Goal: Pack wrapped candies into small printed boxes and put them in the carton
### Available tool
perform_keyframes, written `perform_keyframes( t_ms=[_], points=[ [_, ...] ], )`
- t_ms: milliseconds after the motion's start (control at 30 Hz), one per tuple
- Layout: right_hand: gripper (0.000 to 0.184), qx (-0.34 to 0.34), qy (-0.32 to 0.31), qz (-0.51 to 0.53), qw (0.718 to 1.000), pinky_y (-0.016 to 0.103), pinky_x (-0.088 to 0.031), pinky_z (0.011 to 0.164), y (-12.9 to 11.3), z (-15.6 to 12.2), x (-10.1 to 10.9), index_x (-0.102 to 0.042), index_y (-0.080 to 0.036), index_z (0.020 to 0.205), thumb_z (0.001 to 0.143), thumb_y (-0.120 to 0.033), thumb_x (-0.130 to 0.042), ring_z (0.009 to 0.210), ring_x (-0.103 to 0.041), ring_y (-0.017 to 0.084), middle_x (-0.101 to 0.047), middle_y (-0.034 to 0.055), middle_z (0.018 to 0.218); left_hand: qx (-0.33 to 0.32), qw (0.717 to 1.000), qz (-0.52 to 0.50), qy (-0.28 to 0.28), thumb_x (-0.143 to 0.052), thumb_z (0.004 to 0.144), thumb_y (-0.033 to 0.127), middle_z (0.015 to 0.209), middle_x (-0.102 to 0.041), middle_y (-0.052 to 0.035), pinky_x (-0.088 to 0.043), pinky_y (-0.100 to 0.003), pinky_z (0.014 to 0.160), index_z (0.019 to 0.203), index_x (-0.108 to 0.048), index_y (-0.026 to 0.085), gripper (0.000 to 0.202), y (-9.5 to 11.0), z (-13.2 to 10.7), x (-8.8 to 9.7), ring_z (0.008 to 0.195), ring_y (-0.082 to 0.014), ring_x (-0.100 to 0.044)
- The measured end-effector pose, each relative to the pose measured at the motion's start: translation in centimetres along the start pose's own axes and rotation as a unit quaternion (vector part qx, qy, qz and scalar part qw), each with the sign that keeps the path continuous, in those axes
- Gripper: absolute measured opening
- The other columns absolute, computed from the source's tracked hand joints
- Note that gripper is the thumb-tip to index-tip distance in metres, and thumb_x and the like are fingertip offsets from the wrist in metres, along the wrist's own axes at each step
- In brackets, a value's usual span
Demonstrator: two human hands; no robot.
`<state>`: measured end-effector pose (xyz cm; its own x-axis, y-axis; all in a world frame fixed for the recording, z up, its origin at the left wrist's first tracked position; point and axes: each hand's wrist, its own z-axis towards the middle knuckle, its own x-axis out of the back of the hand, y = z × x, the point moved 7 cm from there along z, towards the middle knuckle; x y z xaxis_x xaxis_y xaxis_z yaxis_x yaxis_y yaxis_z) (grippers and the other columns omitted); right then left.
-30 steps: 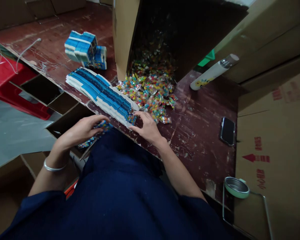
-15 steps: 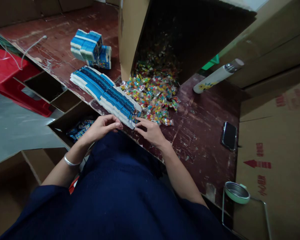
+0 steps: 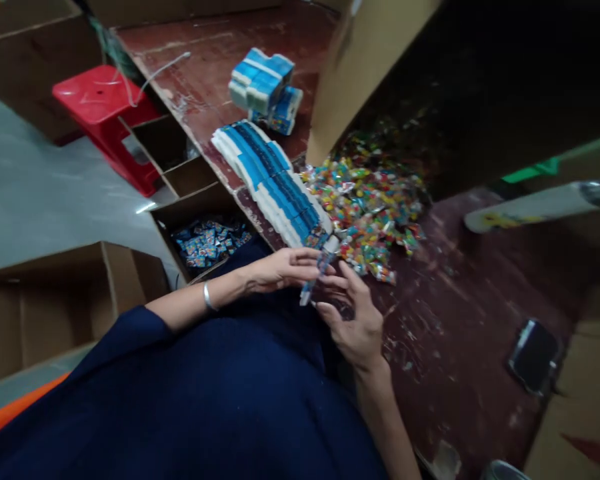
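A small blue-and-white printed wrapper (image 3: 314, 279), blurred and seen nearly edge-on, stands between my two hands above the table's near edge. My left hand (image 3: 280, 268) pinches it from the left, its fingers stretched along it. On the other side my right hand (image 3: 357, 323) has its fingers and thumb apart, the fingertips at or very near the wrapper. Just beyond lies a long fanned row of blue-and-white wrappers (image 3: 273, 183). Clear packets of colourful candies (image 3: 370, 207) spill in a heap beside that row.
The candy heap runs out of a large cardboard box (image 3: 347, 73). Bundled wrappers (image 3: 263, 80) sit farther back on the red-brown table (image 3: 430, 293). A flask (image 3: 535, 207) and phone (image 3: 535, 357) are at right. At left are a box of small blue packets (image 3: 210, 243) and a red stool (image 3: 97, 97).
Both hands have drawn back from the row's near end, and a wrapper now shows between them. The view has swung, so everything on the table appears shifted right.
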<state>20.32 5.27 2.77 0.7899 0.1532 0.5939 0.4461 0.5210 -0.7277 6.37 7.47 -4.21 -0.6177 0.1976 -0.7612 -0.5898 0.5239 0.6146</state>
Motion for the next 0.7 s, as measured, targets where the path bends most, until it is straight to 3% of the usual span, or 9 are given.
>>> perform_keyframes(
  t_ms=[67,133,233,333,467,700],
  points=[
    [0.064,-0.059,-0.051,-0.009,0.997,0.036,-0.065,0.075,1.0,-0.2,0.2,-0.052,-0.027,0.151,0.092,-0.036,-0.074,0.079,-0.076,0.022,-0.078,0.0054,0.098,0.014,0.999,0.029,-0.032,-0.100,0.061,0.039,0.121,-0.077,-0.0139,-0.056,-0.036,0.096,0.119,-0.075,0.015,0.068,-0.7,-0.3,-0.5,0.103,-0.0238,-0.075],
    [0.054,-0.101,-0.070,0.005,0.992,0.033,-0.062,0.070,1.5,-0.3,0.8,-0.057,-0.028,0.141,0.091,-0.037,-0.075,0.068,-0.072,0.020,-0.074,-0.0002,0.080,0.028,0.996,0.057,-0.057,-0.100,0.060,0.040,0.119,-0.078,-0.0105,-0.054,-0.040,0.106,0.120,-0.076,0.016,0.069,-1.4,-0.6,-0.9,0.110,-0.0262,-0.073],
    [0.024,-0.141,-0.083,0.044,0.985,0.028,-0.055,0.059,1.5,-0.5,1.7,-0.065,-0.028,0.105,0.088,-0.038,-0.078,0.058,-0.067,0.018,-0.069,-0.0030,0.068,0.055,0.986,0.119,-0.105,-0.100,0.058,0.039,0.121,-0.078,-0.0056,-0.048,-0.046,0.116,0.124,-0.076,0.018,0.073,-2.5,-1.2,-1.8,0.125,-0.0311,-0.069],
    [0.023,-0.142,-0.096,0.026,0.985,0.026,-0.047,0.048,1.1,-0.6,2.4,-0.063,-0.026,0.078,0.086,-0.040,-0.078,0.050,-0.060,0.015,-0.065,-0.0018,0.064,0.044,0.974,0.180,-0.128,-0.100,0.057,0.038,0.127,-0.077,-0.0037,-0.044,-0.045,0.122,0.125,-0.076,0.020,0.074,-2.9,-1.4,-2.2,0.134,-0.0332,-0.063],
    [0.014,-0.133,-0.079,0.004,0.988,0.027,-0.046,0.047,0.8,-0.6,3.0,-0.070,-0.026,0.088,0.086,-0.037,-0.079,0.046,-0.058,0.015,-0.067,-0.0021,0.062,0.017,0.978,0.172,-0.120,-0.095,0.067,0.036,0.131,-0.076,-0.0067,-0.045,-0.044,0.120,0.130,-0.074,0.019,0.068,-2.7,-1.7,-2.2,0.130,-0.0308,-0.066],
    [0.020,-0.167,-0.180,0.057,0.968,0.025,-0.048,0.049,-0.7,-0.9,2.2,-0.075,-0.024,0.100,0.087,-0.038,-0.079,0.047,-0.062,0.014,-0.069,-0.0043,0.059,0.034,0.971,0.190,-0.137,-0.092,0.072,0.033,0.118,-0.079,-0.0066,-0.055,-0.043,0.104,0.120,-0.078,0.022,0.051,-1.9,-3.4,-3.3,0.112,-0.0273,-0.073]
  ],
)
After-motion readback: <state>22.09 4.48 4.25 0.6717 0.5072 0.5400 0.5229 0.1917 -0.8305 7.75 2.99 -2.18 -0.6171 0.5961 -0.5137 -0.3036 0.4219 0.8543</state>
